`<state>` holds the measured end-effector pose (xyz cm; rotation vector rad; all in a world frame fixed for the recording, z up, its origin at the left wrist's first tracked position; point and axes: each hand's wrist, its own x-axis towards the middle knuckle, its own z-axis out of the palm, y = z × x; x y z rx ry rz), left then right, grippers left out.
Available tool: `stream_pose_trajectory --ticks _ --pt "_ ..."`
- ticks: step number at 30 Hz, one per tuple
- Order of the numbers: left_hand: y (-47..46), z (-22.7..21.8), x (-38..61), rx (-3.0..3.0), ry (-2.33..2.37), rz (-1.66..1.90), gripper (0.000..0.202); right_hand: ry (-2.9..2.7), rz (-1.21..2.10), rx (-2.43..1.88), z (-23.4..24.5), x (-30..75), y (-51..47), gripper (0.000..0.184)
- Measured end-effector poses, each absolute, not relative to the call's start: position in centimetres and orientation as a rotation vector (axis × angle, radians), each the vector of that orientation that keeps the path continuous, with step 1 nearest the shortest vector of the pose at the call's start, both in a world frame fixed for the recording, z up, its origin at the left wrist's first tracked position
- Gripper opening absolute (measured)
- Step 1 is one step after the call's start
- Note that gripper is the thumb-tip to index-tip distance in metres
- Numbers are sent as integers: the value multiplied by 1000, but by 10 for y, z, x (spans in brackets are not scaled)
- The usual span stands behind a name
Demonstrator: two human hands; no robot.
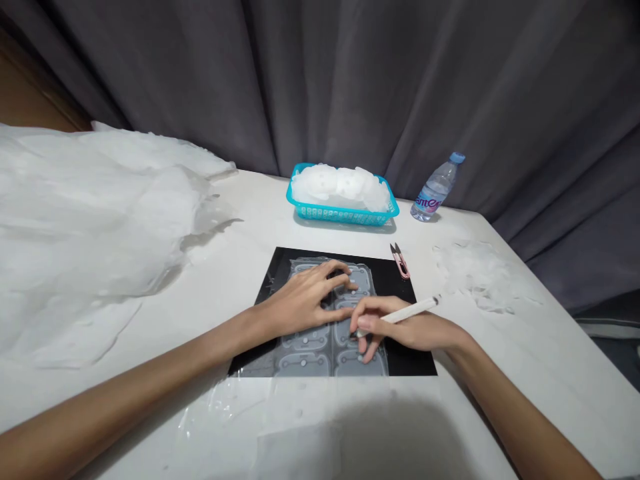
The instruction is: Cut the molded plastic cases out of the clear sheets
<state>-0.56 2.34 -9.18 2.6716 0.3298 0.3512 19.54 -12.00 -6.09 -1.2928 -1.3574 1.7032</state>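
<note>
A thin, translucent plastic sheet (306, 363) with several rounded, moulded outlines lies on a black mat (407, 363) on the white table. My left hand (310, 297) rests on the sheet with its fingers spread, pressing on its upper part. In my right hand (385, 327) is a slim white pen-shaped tool (410, 311), gripped like a pen and slanting up to the right. Its working tip is low over the sheet's right column, mostly hidden by my fingers. Pink thread snips (400, 261) lie at the mat's upper right corner.
A turquoise basket (345, 217) heaped with white, translucent pieces stands at the back. To its right is a water bottle (436, 190). Thin clear offcuts (475, 273) are piled at the right. A large stack of translucent sheets (90, 213) covers the left side. Grey curtain (330, 80) hangs behind.
</note>
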Motion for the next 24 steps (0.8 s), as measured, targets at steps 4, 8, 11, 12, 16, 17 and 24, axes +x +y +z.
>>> stream_pose_trajectory --ticks 4,8,11,12,16,17,24 --pt "25 -91 -6 2611 411 336 54 -1327 1150 -1486 -66 227 -112 43" --pt "25 -93 -7 2585 417 320 55 -1213 902 -1454 -62 239 -110 47" --pt "25 -95 -7 2585 419 317 56 -1254 1240 -1278 -62 220 -112 53" --pt "25 -95 -7 2582 421 323 57 -1291 1317 -1252 -64 214 -113 53" --pt "25 -95 -7 2579 428 319 59 -1405 1071 -1475 -74 214 -107 43" --pt "25 -94 -7 2580 432 309 58 -1388 947 -1544 -77 220 -105 42" --pt "23 -94 -7 2573 425 343 55 -1335 568 -1663 -84 230 -102 48"
